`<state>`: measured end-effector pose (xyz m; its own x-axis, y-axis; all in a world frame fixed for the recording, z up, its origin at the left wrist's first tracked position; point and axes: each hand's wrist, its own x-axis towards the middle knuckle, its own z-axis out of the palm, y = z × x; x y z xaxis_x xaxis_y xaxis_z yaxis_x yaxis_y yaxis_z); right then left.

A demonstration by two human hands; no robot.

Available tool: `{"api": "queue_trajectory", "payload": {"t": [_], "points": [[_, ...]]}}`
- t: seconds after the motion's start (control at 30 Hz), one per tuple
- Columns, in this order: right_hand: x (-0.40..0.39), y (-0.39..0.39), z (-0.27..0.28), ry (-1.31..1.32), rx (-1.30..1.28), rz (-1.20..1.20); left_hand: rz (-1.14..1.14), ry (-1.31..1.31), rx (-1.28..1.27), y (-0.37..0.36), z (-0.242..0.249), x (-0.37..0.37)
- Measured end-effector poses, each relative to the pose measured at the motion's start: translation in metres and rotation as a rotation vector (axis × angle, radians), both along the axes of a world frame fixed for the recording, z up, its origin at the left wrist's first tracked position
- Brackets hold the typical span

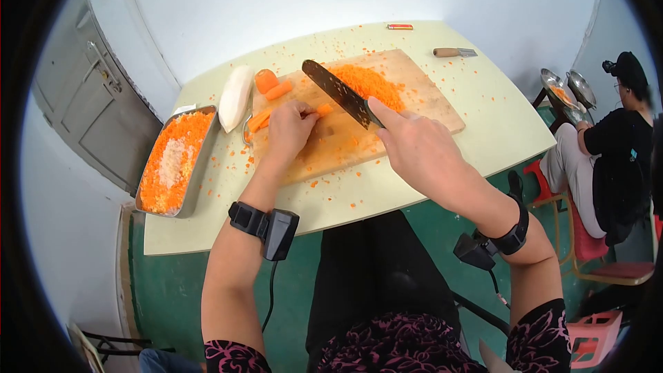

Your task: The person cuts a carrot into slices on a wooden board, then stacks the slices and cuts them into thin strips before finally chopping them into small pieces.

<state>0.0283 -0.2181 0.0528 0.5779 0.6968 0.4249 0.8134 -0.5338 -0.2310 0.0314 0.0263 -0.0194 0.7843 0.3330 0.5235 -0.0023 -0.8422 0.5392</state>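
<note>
My right hand [423, 150] is wrapped round the handle of a kitchen knife [337, 90]. The dark blade is tilted up over the cutting board [435, 107], with orange bits stuck to it. Pinched in the fingers of my left hand [290, 128] is a carrot stick [324, 109], its end pointing toward the blade. Another carrot piece [260, 121] lies just left of that hand. Behind it are a carrot chunk [265, 81] and a shorter carrot piece [279, 90]. A heap of finely chopped carrot [369, 84] sits on the board beyond the knife.
A peeled white radish [236, 99] lies left of the board, beside a metal tray [196, 181] of chopped orange and pale food. A second knife [452, 52] and a small red item [400, 27] rest at the back. At right, a person [618, 145] sits near metal pans.
</note>
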Motion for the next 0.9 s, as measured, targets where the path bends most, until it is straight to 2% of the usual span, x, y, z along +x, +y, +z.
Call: {"api": "queue_trajectory", "payload": {"t": [0.1, 0.2, 0.3, 0.4, 0.5, 0.6, 0.7, 0.8, 0.9], "points": [[0.002, 0.003, -0.012, 0.001, -0.049, 0.049, -0.004, 0.01, 0.041, -0.003, 0.003, -0.001], [0.0, 0.004, -0.004, 0.06, -0.108, -0.003, -0.003, 0.017, 0.072, -0.003, 0.004, 0.001], [-0.003, 0.003, 0.005, 0.059, 0.02, -0.023, -0.014, 0.014, 0.075, -0.003, 0.002, 0.001], [-0.001, 0.005, -0.002, -0.025, -0.05, 0.001, -0.029, 0.016, 0.071, -0.001, 0.002, 0.002], [0.006, 0.007, -0.008, 0.032, -0.112, 0.022, -0.043, 0.01, 0.079, 0.001, 0.002, 0.002], [0.002, 0.005, -0.002, 0.028, 0.007, 0.004, -0.029, 0.016, 0.079, 0.0, 0.001, 0.001], [0.007, 0.006, -0.01, -0.011, -0.044, 0.03, -0.035, -0.008, 0.135, 0.002, 0.0, 0.003], [0.008, 0.007, -0.001, 0.118, -0.007, -0.021, -0.056, -0.059, 0.19, 0.007, -0.005, 0.005], [0.01, 0.008, -0.003, 0.043, 0.07, -0.038, -0.044, -0.038, 0.182, 0.004, -0.004, 0.003]]}}
